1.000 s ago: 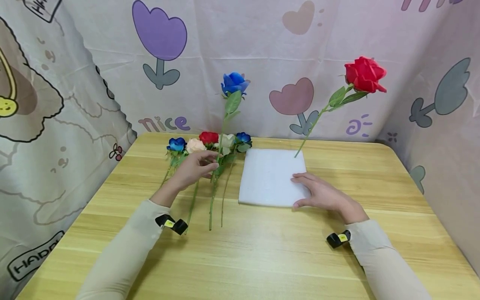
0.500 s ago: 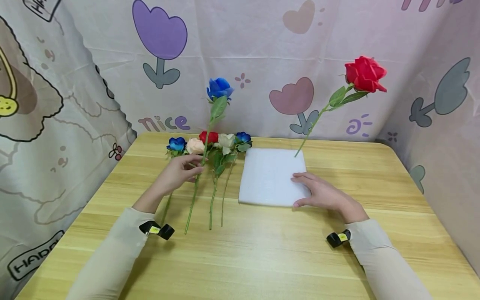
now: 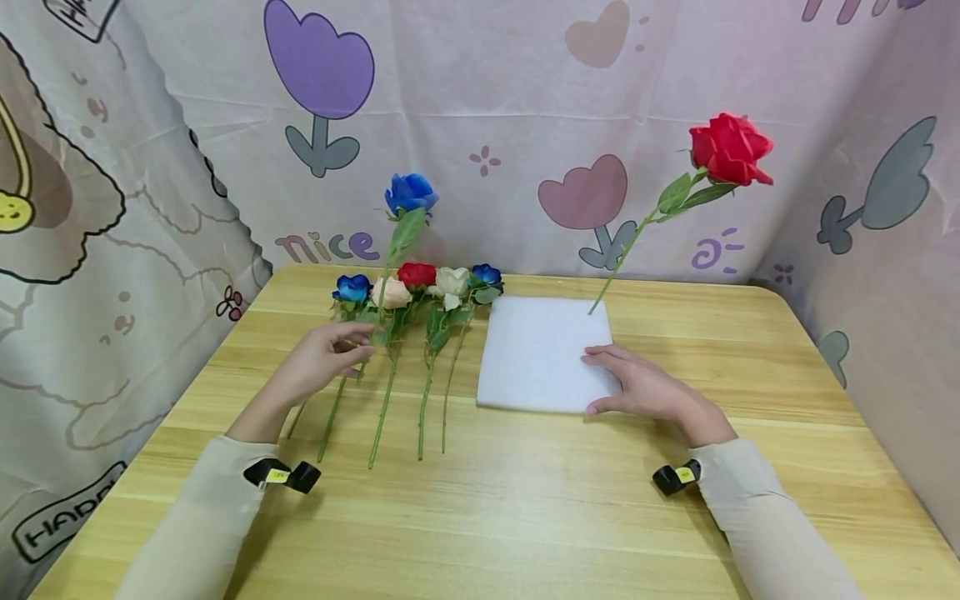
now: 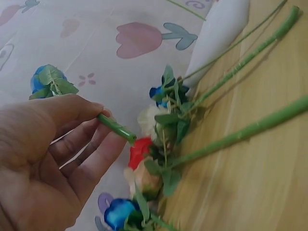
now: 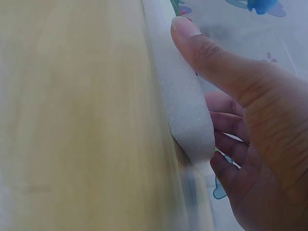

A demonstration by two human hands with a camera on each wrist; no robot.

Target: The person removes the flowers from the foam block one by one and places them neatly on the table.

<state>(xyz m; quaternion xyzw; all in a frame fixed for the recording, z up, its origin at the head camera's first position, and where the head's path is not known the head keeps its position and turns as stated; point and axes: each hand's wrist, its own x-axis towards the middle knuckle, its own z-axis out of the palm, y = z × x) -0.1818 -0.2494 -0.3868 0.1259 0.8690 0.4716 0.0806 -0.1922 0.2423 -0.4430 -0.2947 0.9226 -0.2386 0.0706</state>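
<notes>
My left hand [image 3: 318, 362] pinches the stem of a blue rose [image 3: 411, 193] between thumb and fingers, near the cut end. The rose stands upright above the lying flowers, and in the left wrist view its green stem [image 4: 118, 129] pokes out past the fingertips. My right hand [image 3: 645, 383] grips the near right corner of a white foam board [image 3: 536, 354], thumb at the front edge and fingers at the right side, as the right wrist view shows. A red rose [image 3: 731, 150] stands tilted right, its stem stuck in the board's far right corner.
Left of the board several roses lie in a row, blooms toward the back: blue [image 3: 351, 288], peach [image 3: 392, 292], red [image 3: 417, 275], white [image 3: 451, 285] and another blue one [image 3: 486, 276]. The wooden table [image 3: 480, 517] meets a printed curtain [image 3: 450, 67] behind.
My left hand has moved left and slightly toward me, carrying the blue rose over the lying stems. The rose's bloom is lower and farther left. My right hand and the board have stayed put.
</notes>
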